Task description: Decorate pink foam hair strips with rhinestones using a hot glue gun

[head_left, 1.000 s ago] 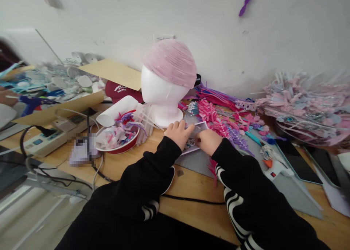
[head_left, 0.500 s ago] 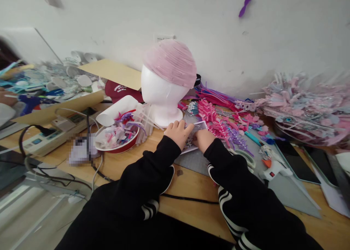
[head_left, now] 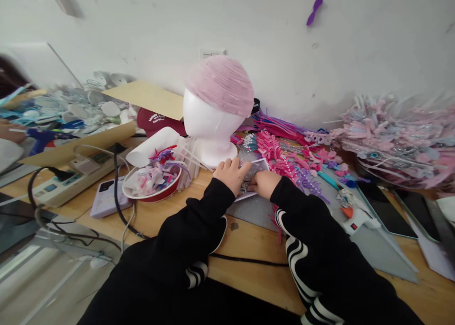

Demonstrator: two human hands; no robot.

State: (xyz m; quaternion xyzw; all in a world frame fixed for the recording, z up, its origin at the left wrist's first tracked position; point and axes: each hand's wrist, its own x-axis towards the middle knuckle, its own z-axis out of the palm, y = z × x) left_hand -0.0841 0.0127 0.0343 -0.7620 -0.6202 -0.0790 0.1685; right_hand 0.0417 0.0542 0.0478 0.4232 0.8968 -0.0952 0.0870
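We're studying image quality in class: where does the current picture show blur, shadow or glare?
In the head view, the pink pile looks smeared toward the right edge; head view again, the wall block casts a soft shadow; same head view, the white mannequin head shows soft highlights, and detail beneath the right hand is unclear.

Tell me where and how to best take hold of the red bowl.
I'd pinch the bowl by its near rim, coming from your side. There the red wall stands exposed, while the roll crowds the far side and pale sticks lie at the right. Keep it level: scraps are heaped inside.
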